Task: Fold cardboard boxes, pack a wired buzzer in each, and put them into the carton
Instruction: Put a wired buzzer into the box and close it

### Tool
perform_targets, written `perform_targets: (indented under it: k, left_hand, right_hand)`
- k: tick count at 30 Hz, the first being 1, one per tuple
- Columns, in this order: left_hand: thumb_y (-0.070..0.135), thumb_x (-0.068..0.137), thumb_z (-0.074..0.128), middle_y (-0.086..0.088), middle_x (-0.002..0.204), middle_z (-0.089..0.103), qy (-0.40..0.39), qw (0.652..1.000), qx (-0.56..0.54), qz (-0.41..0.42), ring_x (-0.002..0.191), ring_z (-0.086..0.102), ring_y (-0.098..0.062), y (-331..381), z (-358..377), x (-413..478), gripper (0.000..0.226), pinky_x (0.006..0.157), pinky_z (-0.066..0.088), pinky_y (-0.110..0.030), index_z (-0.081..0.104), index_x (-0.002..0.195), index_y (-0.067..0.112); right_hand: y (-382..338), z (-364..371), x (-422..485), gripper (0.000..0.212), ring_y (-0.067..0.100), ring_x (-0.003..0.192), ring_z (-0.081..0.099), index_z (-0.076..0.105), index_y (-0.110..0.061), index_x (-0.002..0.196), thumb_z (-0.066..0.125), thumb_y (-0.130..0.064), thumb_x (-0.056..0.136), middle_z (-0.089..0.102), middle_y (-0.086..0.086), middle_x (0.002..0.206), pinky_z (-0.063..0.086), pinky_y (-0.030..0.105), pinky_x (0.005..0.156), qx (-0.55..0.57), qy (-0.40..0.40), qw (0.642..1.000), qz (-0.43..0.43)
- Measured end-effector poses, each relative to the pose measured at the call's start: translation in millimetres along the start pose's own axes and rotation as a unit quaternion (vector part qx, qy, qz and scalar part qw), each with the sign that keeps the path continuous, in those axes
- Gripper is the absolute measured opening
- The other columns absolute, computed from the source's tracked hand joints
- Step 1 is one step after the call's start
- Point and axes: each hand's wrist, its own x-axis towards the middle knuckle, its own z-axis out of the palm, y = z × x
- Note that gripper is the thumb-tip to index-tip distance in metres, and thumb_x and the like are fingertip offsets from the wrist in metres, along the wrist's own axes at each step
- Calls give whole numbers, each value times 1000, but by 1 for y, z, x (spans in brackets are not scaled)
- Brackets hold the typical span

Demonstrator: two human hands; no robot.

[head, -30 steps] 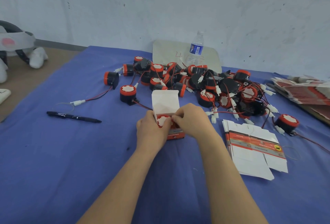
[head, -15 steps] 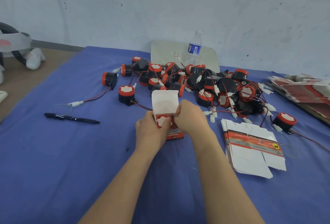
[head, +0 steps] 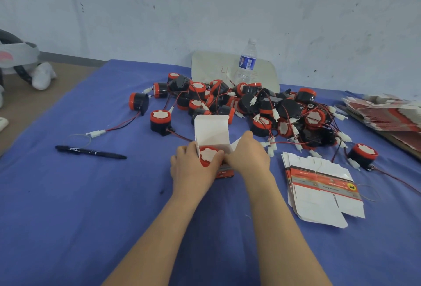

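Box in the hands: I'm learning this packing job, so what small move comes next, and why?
Probably tuck the side flap in with the right hand. The buzzer already sits in the box, the left hand holds it, and the lid stands open.

Black pen [head: 91, 151] lies left on the blue bench [head: 68, 206]; a bottle [head: 247, 63] stands far back before a pale board [head: 209, 66].

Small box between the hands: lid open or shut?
Open. The box has its white lid flap standing up, and a buzzer shows in its mouth, between the left hand and right hand.
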Motion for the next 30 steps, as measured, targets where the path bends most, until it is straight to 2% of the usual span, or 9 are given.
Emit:
perform_targets:
  k: [2, 4, 9, 14, 18, 22, 25, 28, 30]
  left_hand:
    - [57, 79, 60, -2, 114, 55, -4, 1000, -6, -9, 110, 48, -23, 1, 0, 1, 54, 90, 38, -32, 56, 116, 19]
    - [50, 78, 64, -3, 111, 56, 8, 999, -29, -33, 108, 50, -25, 2, -2, 2, 49, 89, 44, -36, 56, 115, 17]
    - [46, 76, 68, 0, 109, 48, 36, 998, -34, -30, 110, 46, -26, 2, -2, 1, 54, 83, 41, -34, 49, 118, 18]
    - [44, 76, 71, 1, 121, 54, 43, 995, -87, -21, 112, 48, -23, -3, -4, 1, 68, 82, 47, -36, 37, 129, 20]
    - [32, 81, 71, 8, 104, 51, 60, 988, -140, 14, 81, 56, -6, -4, -9, -2, 47, 57, 42, -19, 33, 107, 25]
    - [27, 92, 52, 7, 104, 55, 7, 976, -213, 46, 90, 57, -9, -5, -16, -4, 4, 64, 44, -20, 51, 91, 23]
    - [24, 97, 43, 9, 105, 54, 12, 974, -223, 44, 93, 55, -4, -7, -17, -2, 23, 70, 43, -18, 58, 80, 20]
    - [13, 96, 51, 3, 119, 49, 4, 980, -191, 49, 106, 52, -8, -11, -17, 3, 12, 76, 43, -10, 54, 106, 18]
    - [9, 94, 54, 5, 124, 47, -18, 976, -213, 30, 115, 47, -8, -14, -18, 7, 39, 88, 44, -20, 43, 128, 22]
  right_hand:
    - [-3, -1, -1, 41, 18, 67, 48, 36, -6, 120, 60, -18, 89, 48, 3, 82, 36, 28, 50, 8, -6, 1000, -27]
    - [-3, -2, -3, 31, 14, 61, 40, 39, -6, 113, 58, -14, 89, 44, 2, 75, 29, 27, 45, 24, -24, 997, -62]
    - [6, -2, -12, 25, 23, 83, 55, 50, -10, 112, 58, -12, 88, 58, 6, 98, 47, 35, 65, 114, -1, 986, -121]
    - [21, 4, -15, 28, 6, 86, 49, 67, -20, 117, 59, -32, 93, 55, -6, 113, 35, 8, 63, 166, -4, 968, -190]
    - [27, 12, -13, 24, 5, 78, 48, 68, -25, 114, 55, -33, 95, 53, -3, 119, 34, 11, 63, 221, -29, 957, -185]
    - [27, 20, -11, 11, 3, 62, 42, 60, -28, 103, 59, -27, 93, 50, 1, 100, 34, 8, 46, 285, -40, 948, -132]
    - [26, 23, -11, 32, 4, 68, 48, 48, -27, 119, 61, -20, 91, 55, -4, 109, 39, 9, 52, 322, -47, 939, -111]
    - [28, 24, -10, 77, 0, 59, 48, 16, -32, 148, 62, -12, 90, 54, -13, 122, 42, 13, 59, 368, -57, 918, -135]
    - [30, 26, -8, 93, -1, 51, 46, -2, -37, 150, 61, -6, 89, 55, -18, 116, 41, 14, 55, 371, -55, 914, -158]
